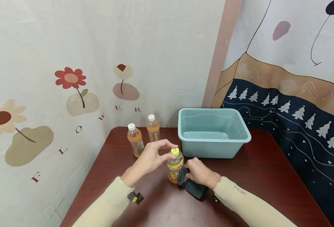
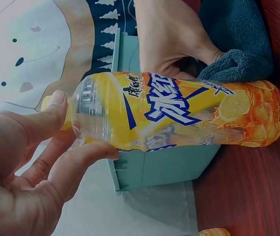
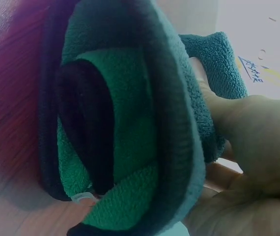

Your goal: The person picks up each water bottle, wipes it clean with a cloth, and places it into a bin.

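A clear plastic drink bottle (image 1: 175, 167) with a yellow cap and a yellow-orange label stands upright on the table. My left hand (image 1: 148, 159) pinches it at the top, thumb and fingers around the cap and neck. My right hand (image 1: 200, 172) grips a dark teal cloth (image 1: 194, 189) and holds it against the lower right side of the bottle. In the left wrist view, the folded cloth (image 2: 238, 64) touches the label of the bottle (image 2: 179, 108). Loose folds of the cloth (image 3: 130, 98) hang down to the table in the right wrist view.
Two white-capped bottles, one nearer (image 1: 135, 142) and one farther (image 1: 154, 129), stand at the table's back left. A light teal plastic tub (image 1: 212, 148) sits behind my right hand. The dark red table (image 1: 255, 183) meets printed curtains (image 1: 167, 56) at the back.
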Demonstrator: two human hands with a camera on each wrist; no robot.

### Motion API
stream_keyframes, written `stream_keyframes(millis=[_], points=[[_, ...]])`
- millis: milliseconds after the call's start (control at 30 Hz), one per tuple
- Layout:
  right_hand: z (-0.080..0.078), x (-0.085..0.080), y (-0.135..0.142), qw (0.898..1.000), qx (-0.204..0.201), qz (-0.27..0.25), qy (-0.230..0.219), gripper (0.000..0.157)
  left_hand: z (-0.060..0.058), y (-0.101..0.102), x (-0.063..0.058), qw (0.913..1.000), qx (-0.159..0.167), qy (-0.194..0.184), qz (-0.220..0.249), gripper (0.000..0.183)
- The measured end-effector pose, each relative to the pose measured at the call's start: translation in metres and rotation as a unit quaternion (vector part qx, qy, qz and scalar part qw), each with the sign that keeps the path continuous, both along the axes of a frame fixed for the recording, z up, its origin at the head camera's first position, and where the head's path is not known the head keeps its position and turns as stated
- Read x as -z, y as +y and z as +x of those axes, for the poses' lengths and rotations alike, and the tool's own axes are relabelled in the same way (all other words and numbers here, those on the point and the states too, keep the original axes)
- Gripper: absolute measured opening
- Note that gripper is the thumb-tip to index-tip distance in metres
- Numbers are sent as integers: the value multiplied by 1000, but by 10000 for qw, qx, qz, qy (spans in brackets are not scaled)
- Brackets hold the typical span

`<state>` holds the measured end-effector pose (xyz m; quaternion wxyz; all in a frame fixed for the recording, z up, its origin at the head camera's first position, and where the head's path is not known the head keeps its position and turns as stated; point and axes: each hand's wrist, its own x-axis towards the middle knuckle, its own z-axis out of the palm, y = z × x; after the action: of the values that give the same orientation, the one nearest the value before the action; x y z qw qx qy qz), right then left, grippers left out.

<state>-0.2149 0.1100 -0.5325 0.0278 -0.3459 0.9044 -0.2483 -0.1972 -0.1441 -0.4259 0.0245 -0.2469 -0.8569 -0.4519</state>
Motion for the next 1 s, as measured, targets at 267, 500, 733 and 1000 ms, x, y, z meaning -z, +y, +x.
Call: stream_keyframes(millis=[267,500,733,1000], points=[[-2,-8,6,9977,71,-521,-438,9,0,1,-1,10000,-45,-49,-43,35],[1,-34,11,9954,266,-883,-279,18,-4,1,-1,10000,-10,-19,-58,35],[10,-70,14,9940,588,-918,69,32,-2,-1,1,10000,-11,-30,3,35],[15,-102,12,9923,597,-1003,402,43,-3,0,0,10000,49,-17,51,34]])
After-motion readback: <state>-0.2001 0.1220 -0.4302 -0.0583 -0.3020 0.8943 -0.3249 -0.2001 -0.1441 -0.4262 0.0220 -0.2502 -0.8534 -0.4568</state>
